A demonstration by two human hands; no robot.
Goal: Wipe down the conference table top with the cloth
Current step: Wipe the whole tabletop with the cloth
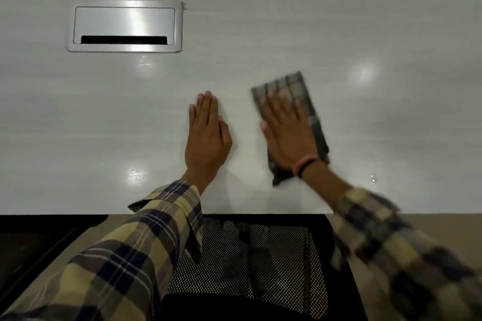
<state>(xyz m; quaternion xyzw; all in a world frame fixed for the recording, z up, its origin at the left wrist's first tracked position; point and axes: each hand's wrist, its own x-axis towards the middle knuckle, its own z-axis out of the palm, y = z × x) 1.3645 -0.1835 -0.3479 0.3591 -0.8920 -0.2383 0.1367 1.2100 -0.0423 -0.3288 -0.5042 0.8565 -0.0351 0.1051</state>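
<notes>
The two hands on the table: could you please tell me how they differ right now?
The right hand presses flat on the checked cloth; the left hand lies bare on the table. The right hand looks blurred; the left is sharp. The right wrist has bands; the left has none. Both lie palm down, fingers extended, in plaid sleeves.
</notes>
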